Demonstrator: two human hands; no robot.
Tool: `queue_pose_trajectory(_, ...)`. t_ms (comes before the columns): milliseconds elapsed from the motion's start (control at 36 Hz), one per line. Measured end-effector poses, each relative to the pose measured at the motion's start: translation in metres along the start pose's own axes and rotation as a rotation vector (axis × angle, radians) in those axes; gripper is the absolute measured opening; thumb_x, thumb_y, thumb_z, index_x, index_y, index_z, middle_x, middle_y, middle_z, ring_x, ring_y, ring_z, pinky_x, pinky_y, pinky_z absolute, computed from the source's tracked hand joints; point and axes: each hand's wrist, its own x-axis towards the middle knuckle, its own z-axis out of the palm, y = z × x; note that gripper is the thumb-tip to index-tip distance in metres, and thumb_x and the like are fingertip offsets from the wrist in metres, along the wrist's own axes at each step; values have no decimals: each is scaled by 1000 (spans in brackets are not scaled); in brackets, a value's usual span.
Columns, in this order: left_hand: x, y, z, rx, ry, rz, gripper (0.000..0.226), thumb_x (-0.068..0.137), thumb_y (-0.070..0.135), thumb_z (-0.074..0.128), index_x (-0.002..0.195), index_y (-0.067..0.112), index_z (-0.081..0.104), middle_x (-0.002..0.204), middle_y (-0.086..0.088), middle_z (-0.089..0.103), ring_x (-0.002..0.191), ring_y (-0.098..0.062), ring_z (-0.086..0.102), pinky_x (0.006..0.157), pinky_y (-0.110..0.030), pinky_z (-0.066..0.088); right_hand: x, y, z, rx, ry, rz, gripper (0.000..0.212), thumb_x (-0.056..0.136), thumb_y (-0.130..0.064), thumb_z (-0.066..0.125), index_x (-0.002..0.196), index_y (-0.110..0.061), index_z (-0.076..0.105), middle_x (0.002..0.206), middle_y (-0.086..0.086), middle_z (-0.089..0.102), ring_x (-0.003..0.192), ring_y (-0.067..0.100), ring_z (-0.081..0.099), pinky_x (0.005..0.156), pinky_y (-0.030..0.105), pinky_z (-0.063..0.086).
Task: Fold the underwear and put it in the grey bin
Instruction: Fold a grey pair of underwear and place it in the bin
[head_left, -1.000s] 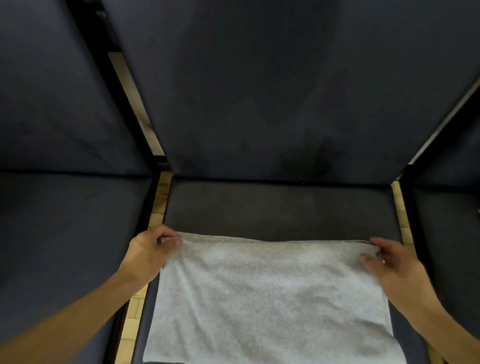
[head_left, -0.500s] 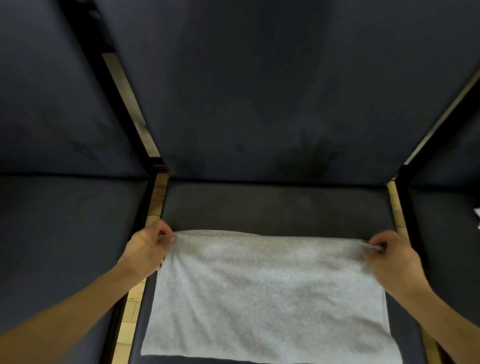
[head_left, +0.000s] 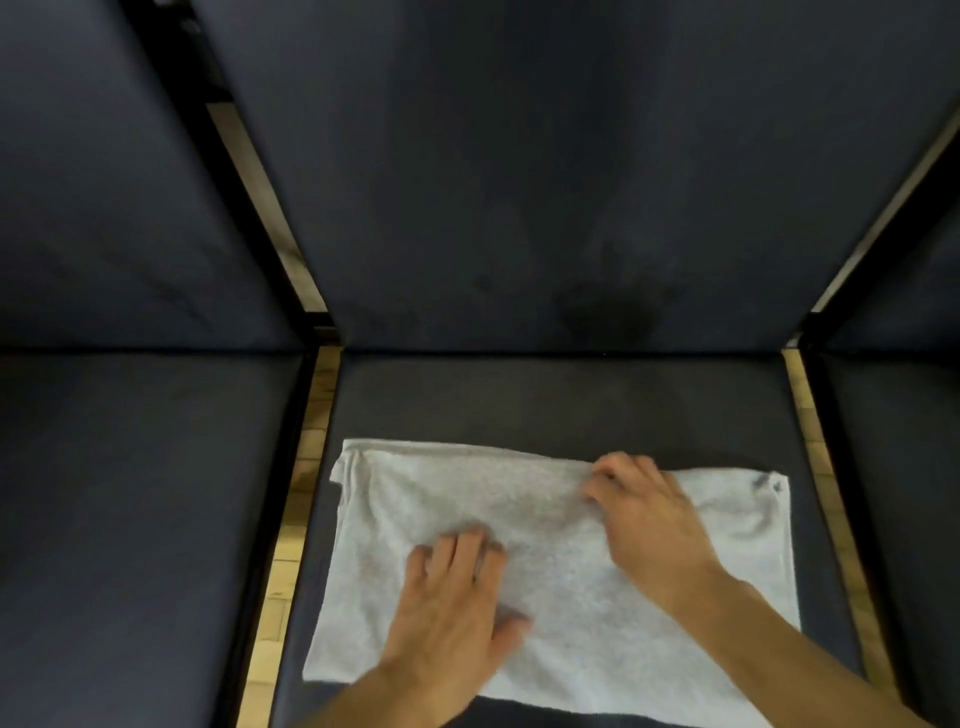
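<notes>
A light grey piece of underwear (head_left: 737, 551) lies spread flat as a rough rectangle on the dark seat cushion (head_left: 561, 400) in front of me. My left hand (head_left: 452, 603) rests flat on its middle, fingers straight and pointing away from me. My right hand (head_left: 649, 514) lies on the cloth near its far edge, right of centre, with fingertips bent down onto the fabric; whether they pinch it I cannot tell. The garment's far corners lie free. No grey bin is in view.
The dark backrest (head_left: 545, 182) rises behind the seat. Similar dark cushions stand to the left (head_left: 140, 467) and right (head_left: 904, 467), parted by black frames and narrow gaps showing a wooden floor (head_left: 306, 499).
Both hands have let go of the garment's far corners and moved inward onto the cloth. The left now lies flat on the middle; the right sits near the far edge.
</notes>
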Motion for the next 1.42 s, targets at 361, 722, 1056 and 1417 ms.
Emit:
queue_pose_trajectory(361,30,-2,-29,-373,-41,-629,59,90,41,58,134,15,29,133,-2,39,124,-22,40,100,-36,41,-50,-18,-21,592,-166,800,47,90,-23,59,128,-11,33,126,10,41,110,29,50,83,37,46)
queue_pose_trajectory(722,42,-17,-43,-1346,-264,-794,18,83,11,69,100,10,70,96,-6,73,86,-22,70,79,-36,57,-36,-13,-16,1031,-157,995,26,79,-17,71,69,-3,51,73,18,58,64,25,53,58,36,45)
queue_pose_trajectory(1056,0,-8,-85,-1518,-103,-650,34,75,13,74,106,6,62,100,-7,72,88,-23,71,73,-36,57,-68,-6,-62,1267,-140,817,18,92,-17,58,108,-14,50,107,8,60,92,23,61,78,40,52)
queue_pose_trajectory(1417,-127,74,-405,-1209,242,-426,19,85,26,68,99,14,64,97,-11,65,87,-23,63,75,-37,51,-151,-45,-403,1245,-77,343,12,91,-18,61,94,-14,72,94,6,73,93,23,68,82,38,56)
